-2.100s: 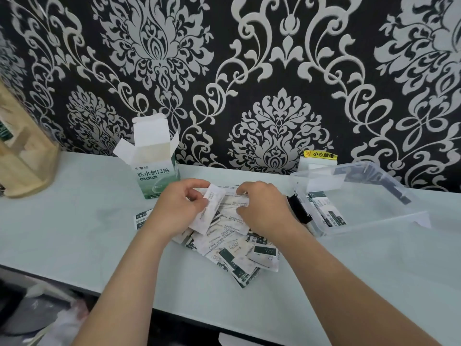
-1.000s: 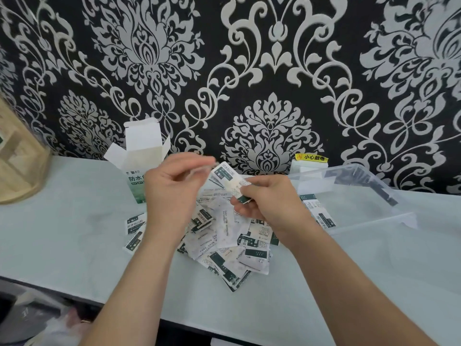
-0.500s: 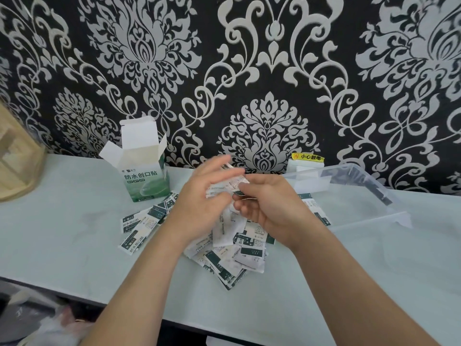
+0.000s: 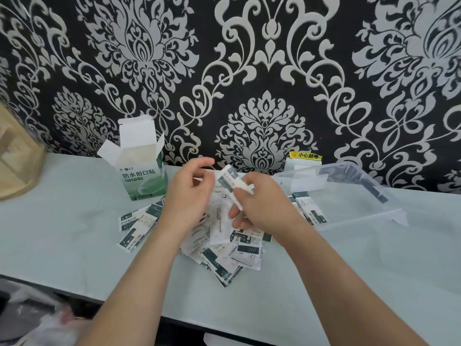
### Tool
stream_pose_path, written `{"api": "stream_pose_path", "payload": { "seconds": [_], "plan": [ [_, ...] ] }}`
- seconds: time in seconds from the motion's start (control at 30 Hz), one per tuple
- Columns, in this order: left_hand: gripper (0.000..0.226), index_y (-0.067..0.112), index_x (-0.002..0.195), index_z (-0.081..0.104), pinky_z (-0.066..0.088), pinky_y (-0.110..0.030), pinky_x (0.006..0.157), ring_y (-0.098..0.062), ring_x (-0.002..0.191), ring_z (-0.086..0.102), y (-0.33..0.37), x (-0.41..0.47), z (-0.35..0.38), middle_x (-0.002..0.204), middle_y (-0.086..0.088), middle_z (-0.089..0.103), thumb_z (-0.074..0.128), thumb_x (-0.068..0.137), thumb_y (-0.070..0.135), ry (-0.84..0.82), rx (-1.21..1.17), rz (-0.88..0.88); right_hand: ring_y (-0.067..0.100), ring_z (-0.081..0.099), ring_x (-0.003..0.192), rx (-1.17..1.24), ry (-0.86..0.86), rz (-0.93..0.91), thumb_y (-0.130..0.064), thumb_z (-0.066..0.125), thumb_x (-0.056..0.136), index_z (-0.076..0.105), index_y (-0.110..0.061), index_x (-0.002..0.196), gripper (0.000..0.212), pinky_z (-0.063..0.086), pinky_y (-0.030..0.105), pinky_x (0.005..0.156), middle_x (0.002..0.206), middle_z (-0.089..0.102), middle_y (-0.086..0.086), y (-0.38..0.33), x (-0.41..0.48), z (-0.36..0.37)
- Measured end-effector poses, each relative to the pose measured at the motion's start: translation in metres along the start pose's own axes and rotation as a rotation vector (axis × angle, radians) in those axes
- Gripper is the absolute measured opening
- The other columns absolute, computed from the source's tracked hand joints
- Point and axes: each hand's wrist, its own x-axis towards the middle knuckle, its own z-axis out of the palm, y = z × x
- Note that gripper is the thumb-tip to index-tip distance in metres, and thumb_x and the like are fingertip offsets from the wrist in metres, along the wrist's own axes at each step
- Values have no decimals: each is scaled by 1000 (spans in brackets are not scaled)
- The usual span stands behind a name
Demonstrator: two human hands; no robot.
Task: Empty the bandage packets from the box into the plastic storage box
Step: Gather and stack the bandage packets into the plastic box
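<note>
Pale grey-green tabletop [image 4: 62, 233] runs the width of the frame, set against black wallpaper [image 4: 262, 58] with a silvery damask pattern. Left of centre stands the cardboard box [image 4: 142, 176], green and white. It is upright, its top flaps are open and its printed face is turned toward the wearer.

In the middle of the frame the right hand [image 4: 264, 203] pinches a few held packets [image 4: 228, 179] between thumb and curled fingers, lifted above the table. Their long axis runs from upper left to lower right, with the dark-printed end pointing up-left toward the left hand [image 4: 189, 196]. That hand hovers just beside them, its fingers loosely curled and its forefinger arched over the thumb. I cannot tell whether it touches or grips anything.

Under both hands lies a loose heap of bandage packets [image 4: 232, 255], overlapping at all angles and fanning toward the lower centre. A smaller cluster of packets [image 4: 136, 227] lies to the left, between the heap and the cardboard box, tilted along a lower-left to upper-right line.

At right sits the clear plastic storage box [image 4: 361, 219], open-topped. A few stored packets [image 4: 308, 208] lie in its near left corner, long axes slanting from upper left to lower right.

Behind it, against the wall, is a yellow warning label [image 4: 305, 155]. A wooden object [image 4: 15, 171] is cut off by the left edge.
</note>
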Motion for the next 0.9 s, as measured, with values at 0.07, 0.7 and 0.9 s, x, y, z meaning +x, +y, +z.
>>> {"api": "stream_pose_path", "payload": {
  "seconds": [0.07, 0.7, 0.9],
  "plan": [
    [46, 36, 123, 60, 50, -29, 83, -6, 92, 57, -10, 1, -9, 116, 12, 62, 57, 88, 7, -203, 395, 58, 30, 67, 81, -370, 178, -110, -21, 44, 98, 51, -16, 109, 14, 54, 37, 70, 91, 69, 10, 5, 2, 5],
    [34, 39, 116, 66, 48, -19, 77, -3, 91, 62, -18, -2, -8, 102, 18, 70, 67, 87, 22, -488, 535, 83, 25, 63, 86, -53, 86, -9, -18, 41, 97, 53, -15, 110, 18, 55, 42, 78, 100, 63, 8, 9, 12, 10],
    [26, 45, 109, 68, 54, -34, 79, -5, 84, 64, -23, -2, -5, 95, 16, 73, 61, 91, 27, -427, 512, 125, 26, 66, 97, 115, 75, 30, -17, 43, 95, 56, -20, 107, 19, 56, 47, 84, 106, 65, 4, 10, 11, 9]
  ]
}}
